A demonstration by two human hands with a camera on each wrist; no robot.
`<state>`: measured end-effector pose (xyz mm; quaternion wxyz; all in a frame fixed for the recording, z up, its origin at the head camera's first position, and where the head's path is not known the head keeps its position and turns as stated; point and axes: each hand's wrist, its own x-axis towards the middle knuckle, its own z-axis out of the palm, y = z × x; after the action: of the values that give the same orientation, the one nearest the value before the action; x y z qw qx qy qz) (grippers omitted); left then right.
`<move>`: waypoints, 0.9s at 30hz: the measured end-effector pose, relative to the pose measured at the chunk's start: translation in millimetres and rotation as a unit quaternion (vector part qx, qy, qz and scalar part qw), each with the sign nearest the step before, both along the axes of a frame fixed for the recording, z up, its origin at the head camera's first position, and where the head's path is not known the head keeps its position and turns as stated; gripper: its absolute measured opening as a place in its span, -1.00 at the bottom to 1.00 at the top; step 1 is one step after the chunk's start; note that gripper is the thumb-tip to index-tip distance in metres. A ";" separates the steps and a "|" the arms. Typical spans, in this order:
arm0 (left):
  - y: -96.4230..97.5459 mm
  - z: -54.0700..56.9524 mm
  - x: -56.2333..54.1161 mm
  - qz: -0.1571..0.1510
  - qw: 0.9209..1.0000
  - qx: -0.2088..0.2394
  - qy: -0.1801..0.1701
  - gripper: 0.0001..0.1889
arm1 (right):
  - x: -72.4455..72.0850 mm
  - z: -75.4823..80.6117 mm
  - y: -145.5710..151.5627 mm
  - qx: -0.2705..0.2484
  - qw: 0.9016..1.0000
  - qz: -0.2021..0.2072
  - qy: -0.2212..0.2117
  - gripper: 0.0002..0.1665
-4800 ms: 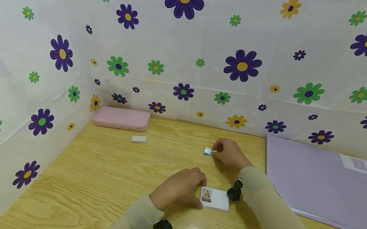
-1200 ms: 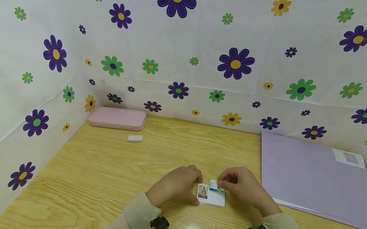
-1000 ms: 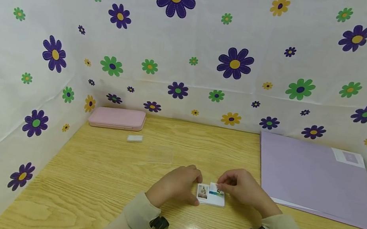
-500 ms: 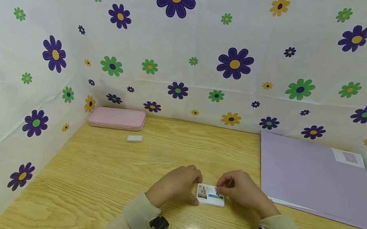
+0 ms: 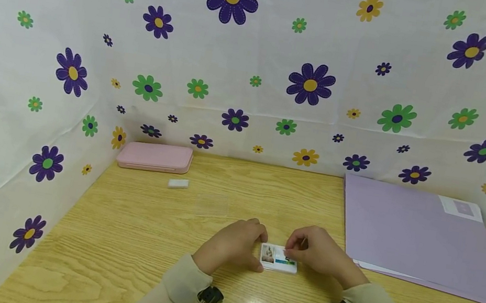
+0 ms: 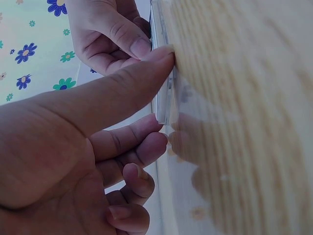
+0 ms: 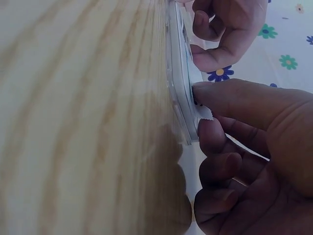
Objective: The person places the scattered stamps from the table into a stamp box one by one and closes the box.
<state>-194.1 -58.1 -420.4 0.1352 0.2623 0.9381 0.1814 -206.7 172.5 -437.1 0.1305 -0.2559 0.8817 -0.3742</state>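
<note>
On the wooden table lies a thin white card in clear plastic (image 5: pixel 287 269). A small brownish stamp (image 5: pixel 268 254) with a seated figure sits at its left end. My left hand (image 5: pixel 234 244) grips that end, thumb at the near edge and fingertips at the far edge. My right hand (image 5: pixel 319 251) pinches a white-and-blue postage stamp (image 5: pixel 281 259) between thumb and forefinger, over the card's right part. In the right wrist view the stamp's toothed corner (image 7: pixel 205 113) sticks out past the thumb, close against the white face. The right fingertips hide part of this stamp.
Behind the left hand lies a clear plastic sheet (image 5: pixel 212 205). Farther back left are a small white block (image 5: pixel 178 183) and a pink case (image 5: pixel 155 156). A large purple folder (image 5: pixel 401 235) lies at right. A flowered cloth (image 5: pixel 270 97) hangs behind.
Earlier my right hand held the stamp farther back; it has come nearer and lowered the stamp onto the card, where it shifts only slightly now. The left hand keeps its grip.
</note>
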 end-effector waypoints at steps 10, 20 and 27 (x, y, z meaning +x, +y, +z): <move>-0.2 -1.4 -0.9 -0.004 1.000 0.002 0.001 -0.47 | -0.4 2.2 -1.0 0.011 1.000 -0.004 0.008 -0.88; 1.0 -1.1 -0.7 -0.006 1.000 -0.005 0.006 -0.47 | 0.4 3.8 2.1 0.010 1.000 -0.003 0.015 -0.95; 1.6 -0.8 0.1 -0.005 1.000 -0.013 0.010 -0.46 | 0.9 4.2 4.6 0.015 1.000 0.006 0.008 -0.95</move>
<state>-194.0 -56.5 -421.1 0.1302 0.2672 0.9403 0.1659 -205.9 177.1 -432.9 0.1295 -0.2623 0.8865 -0.3585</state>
